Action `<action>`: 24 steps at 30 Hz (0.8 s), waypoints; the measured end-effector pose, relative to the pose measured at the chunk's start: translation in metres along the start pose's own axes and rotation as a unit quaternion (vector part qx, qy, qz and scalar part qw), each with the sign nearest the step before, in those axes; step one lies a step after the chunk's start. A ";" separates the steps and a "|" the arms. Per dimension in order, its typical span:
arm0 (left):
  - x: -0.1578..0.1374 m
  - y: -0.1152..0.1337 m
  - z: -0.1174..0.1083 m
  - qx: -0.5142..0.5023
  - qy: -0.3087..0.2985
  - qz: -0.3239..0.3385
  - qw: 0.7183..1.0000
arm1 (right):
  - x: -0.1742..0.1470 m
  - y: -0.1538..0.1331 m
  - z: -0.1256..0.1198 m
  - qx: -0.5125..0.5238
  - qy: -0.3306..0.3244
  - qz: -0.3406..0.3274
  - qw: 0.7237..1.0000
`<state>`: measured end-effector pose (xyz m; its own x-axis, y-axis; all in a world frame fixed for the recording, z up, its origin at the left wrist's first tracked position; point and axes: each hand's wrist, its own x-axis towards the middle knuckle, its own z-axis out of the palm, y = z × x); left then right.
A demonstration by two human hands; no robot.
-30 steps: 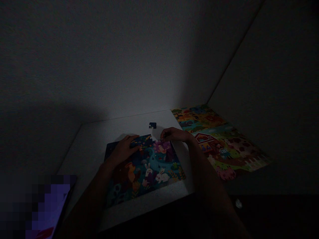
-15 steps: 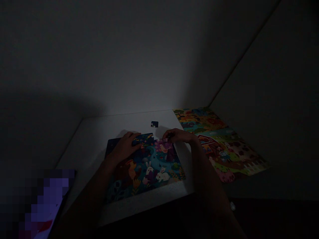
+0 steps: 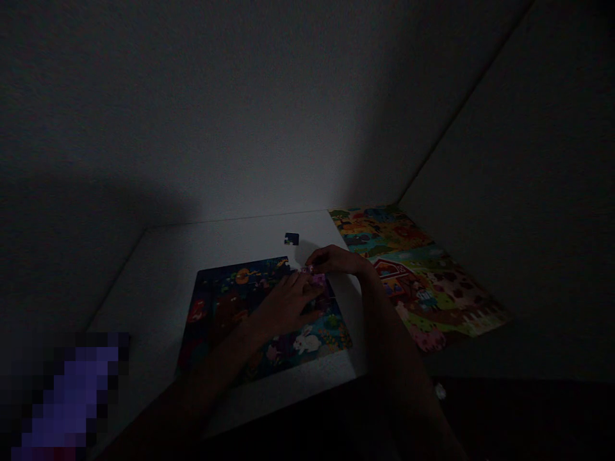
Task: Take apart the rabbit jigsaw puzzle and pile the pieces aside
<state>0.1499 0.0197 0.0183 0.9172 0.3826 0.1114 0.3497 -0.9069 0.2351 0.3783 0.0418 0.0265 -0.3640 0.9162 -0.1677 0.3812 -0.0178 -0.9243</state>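
A dark blue jigsaw puzzle [image 3: 216, 282] with animals on it lies on the white table. Across its right half my left hand [image 3: 288, 301] rests palm down, fingers stretched out towards the upper right edge. My right hand [image 3: 334, 260] is at that same edge, fingertips pinched at a pink-purple puzzle piece [image 3: 306, 269] by the upper right corner. The dim light hides how far that piece sits into the others. Beyond the puzzle, apart from both hands, one loose dark corner piece [image 3: 291, 239] lies flat.
Two colourful pictures, one of wild animals [image 3: 379, 227] and one of a farm [image 3: 442, 288], lie at the right. A wall [image 3: 240, 128] rises behind the white table [image 3: 163, 256]. At the lower left is a blurred-out purple screen-like shape [image 3: 72, 390].
My left hand has moved right, from the puzzle's upper left part to its right half, uncovering the left side. My right hand remains at the upper right edge. The view has shifted slightly.
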 end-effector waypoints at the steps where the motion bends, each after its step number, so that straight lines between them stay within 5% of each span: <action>1: 0.000 -0.001 0.004 0.006 0.003 -0.001 1.000 | 0.000 0.001 0.000 0.000 0.004 -0.003 1.000; 7: 0.000 -0.005 0.008 -0.001 0.030 0.001 1.000 | 0.003 0.006 0.000 0.039 0.055 -0.015 0.998; 17: -0.004 -0.008 0.010 -0.020 0.068 0.021 0.997 | 0.033 0.022 0.017 0.145 0.322 -0.036 0.935; 24: -0.018 -0.034 -0.008 0.017 0.123 -0.082 0.989 | 0.063 0.025 0.023 0.125 0.420 -0.074 0.896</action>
<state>0.1197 0.0454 0.0159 0.7751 0.5525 0.3065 0.5002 -0.8330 0.2366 0.3455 0.0897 -0.0152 0.4131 0.8919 0.1840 0.1420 0.1365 -0.9804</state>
